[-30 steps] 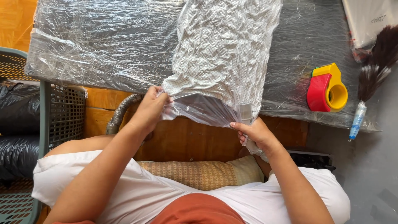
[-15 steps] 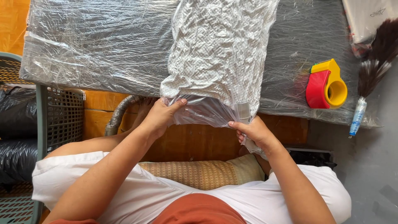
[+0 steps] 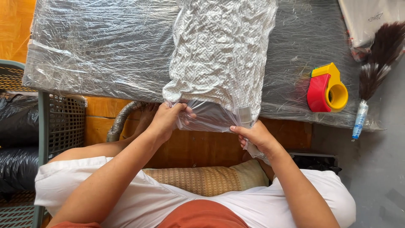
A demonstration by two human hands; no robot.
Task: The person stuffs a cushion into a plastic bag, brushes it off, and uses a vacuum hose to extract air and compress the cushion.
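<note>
Low table (image 3: pixel 105 50) wrapped in clear plastic film, standing against an orange wooden floor, with grey floor off to the right. Across the middle of the table, a white quilted cloth sealed in a clear plastic bag (image 3: pixel 221 55), its near end hanging over the table's front edge. Left hand (image 3: pixel 166 118) closed on the bag's lower left corner, fingers curled over the loose plastic, thumb on top. Right hand (image 3: pixel 255 135) pinching the lower right corner, just below a small white tab at the bag's edge, fingertips tight on the film. Both hands level with each other, well apart, the empty flap of plastic stretched between them. On the right part of the table, a red and yellow tape dispenser (image 3: pixel 327 88), apart from the bag. Beside it, at the table's right edge, a feather duster (image 3: pixel 373 71) with dark plumes and a pale blue handle pointing toward the viewer. At the far left, a green mesh chair (image 3: pixel 55 122) with black bags behind it. Below the hands, a woven tan cushion (image 3: pixel 211 179) across the lap, white sleeves on both sides, bare forearms reaching up to the bag.
</note>
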